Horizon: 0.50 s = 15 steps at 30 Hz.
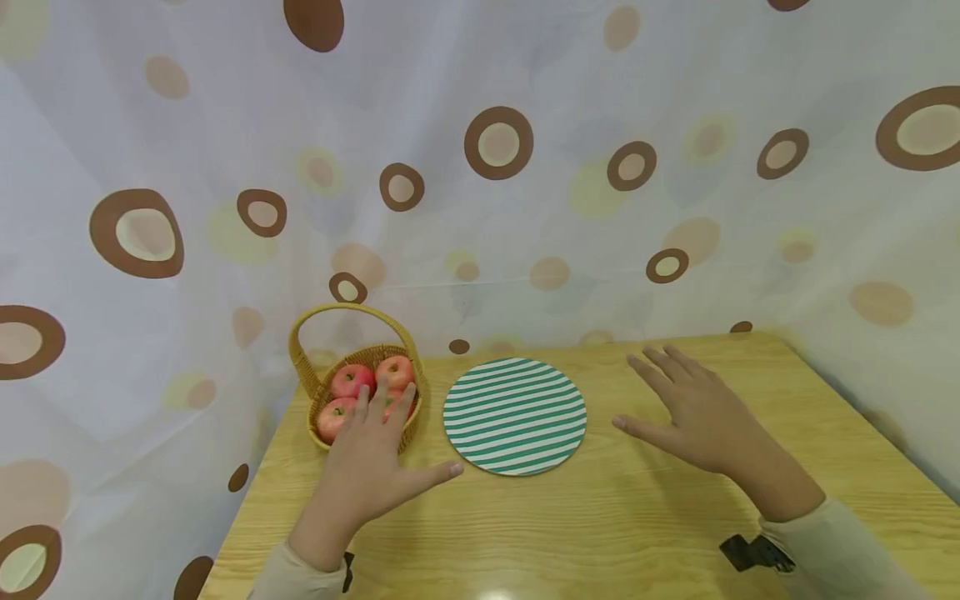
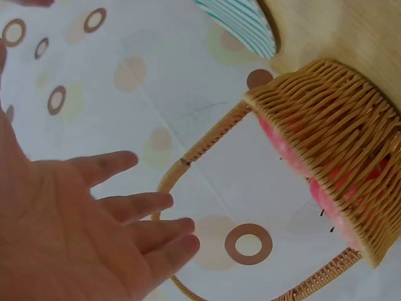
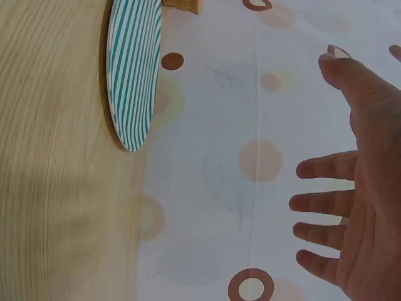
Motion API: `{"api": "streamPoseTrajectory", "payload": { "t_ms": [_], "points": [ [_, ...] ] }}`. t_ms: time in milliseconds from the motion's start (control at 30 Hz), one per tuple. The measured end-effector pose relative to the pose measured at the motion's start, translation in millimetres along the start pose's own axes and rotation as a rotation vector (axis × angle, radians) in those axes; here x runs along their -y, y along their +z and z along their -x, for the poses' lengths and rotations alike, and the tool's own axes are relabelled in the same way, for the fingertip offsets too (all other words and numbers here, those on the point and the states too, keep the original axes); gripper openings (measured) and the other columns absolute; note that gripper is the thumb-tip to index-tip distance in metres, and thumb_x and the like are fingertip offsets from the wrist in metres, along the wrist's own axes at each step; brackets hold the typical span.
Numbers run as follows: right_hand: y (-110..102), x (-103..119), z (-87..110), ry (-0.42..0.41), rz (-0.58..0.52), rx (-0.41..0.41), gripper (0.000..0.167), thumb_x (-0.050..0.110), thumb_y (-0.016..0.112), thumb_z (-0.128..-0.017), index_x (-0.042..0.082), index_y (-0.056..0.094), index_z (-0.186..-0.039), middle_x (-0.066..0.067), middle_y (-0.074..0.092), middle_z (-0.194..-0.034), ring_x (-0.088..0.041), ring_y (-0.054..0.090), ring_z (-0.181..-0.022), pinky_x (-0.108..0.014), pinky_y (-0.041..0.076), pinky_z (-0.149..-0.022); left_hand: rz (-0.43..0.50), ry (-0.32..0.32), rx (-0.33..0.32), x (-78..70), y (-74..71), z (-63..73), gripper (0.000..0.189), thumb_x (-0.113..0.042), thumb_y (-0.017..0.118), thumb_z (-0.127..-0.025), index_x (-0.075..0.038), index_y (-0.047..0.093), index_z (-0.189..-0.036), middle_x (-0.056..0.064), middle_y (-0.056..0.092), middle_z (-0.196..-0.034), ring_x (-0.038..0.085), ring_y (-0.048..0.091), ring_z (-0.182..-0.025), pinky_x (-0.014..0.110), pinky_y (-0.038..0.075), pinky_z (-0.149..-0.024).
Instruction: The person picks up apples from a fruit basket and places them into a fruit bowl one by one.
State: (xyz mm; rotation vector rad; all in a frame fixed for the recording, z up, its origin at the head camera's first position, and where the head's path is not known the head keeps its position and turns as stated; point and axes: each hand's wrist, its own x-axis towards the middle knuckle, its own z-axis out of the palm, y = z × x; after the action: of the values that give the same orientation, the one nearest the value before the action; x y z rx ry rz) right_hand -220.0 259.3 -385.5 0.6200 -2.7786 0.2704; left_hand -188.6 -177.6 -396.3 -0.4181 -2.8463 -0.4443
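Note:
My left hand [image 1: 367, 467], fingers spread and holding nothing, hovers in front of a wicker basket [image 1: 310, 423] and overlaps its near side in the head view. Several red apples [image 1: 352, 381] lie in the basket, partly hidden by my fingers. In the left wrist view the basket's woven side [image 2: 338, 138] and its arched handle [image 2: 216, 133] show beyond the fingertips. A round board with green and white stripes [image 1: 514, 417] lies flat on the table, between my two hands. To the right of it my right hand [image 1: 697, 417] is held over the table, fingers apart, with nothing in it.
The light wooden table [image 1: 525, 533] carries the basket at its far left. A pale curtain [image 1: 555, 217] with brown ring patterns hangs close behind the table and along its left and right sides. A black strap [image 1: 756, 552] sits at the right sleeve.

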Motion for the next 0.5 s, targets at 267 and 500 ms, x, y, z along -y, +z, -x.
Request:
{"api": "streamPoseTrajectory", "payload": {
  "t_ms": [267,500],
  "points": [
    [9,0,-3.8,-0.123,0.011,-0.083,0.062,0.050,0.076,-0.096,0.006,0.068,-0.139,-0.022,0.066,-0.143,-0.044,0.067,-0.126,-0.067,0.055,-0.099,-0.026,0.088,-0.075,-2.8,5.8,-3.5,0.100,-0.085,0.069,-0.081,-0.006,0.066,-0.143,0.011,0.069,-0.139,0.034,0.070,-0.118,0.051,0.059,-0.100],
    [17,4,-2.8,-0.117,-0.013,-0.061,0.058,0.049,0.075,-0.098,0.005,0.071,-0.135,-0.021,0.067,-0.141,-0.044,0.068,-0.124,-0.065,0.057,-0.098,0.004,0.086,-0.021,-4.7,9.9,-2.4,0.098,-0.083,0.068,-0.084,-0.006,0.065,-0.144,0.013,0.065,-0.147,0.034,0.066,-0.130,0.052,0.058,-0.105]
  ]
}}
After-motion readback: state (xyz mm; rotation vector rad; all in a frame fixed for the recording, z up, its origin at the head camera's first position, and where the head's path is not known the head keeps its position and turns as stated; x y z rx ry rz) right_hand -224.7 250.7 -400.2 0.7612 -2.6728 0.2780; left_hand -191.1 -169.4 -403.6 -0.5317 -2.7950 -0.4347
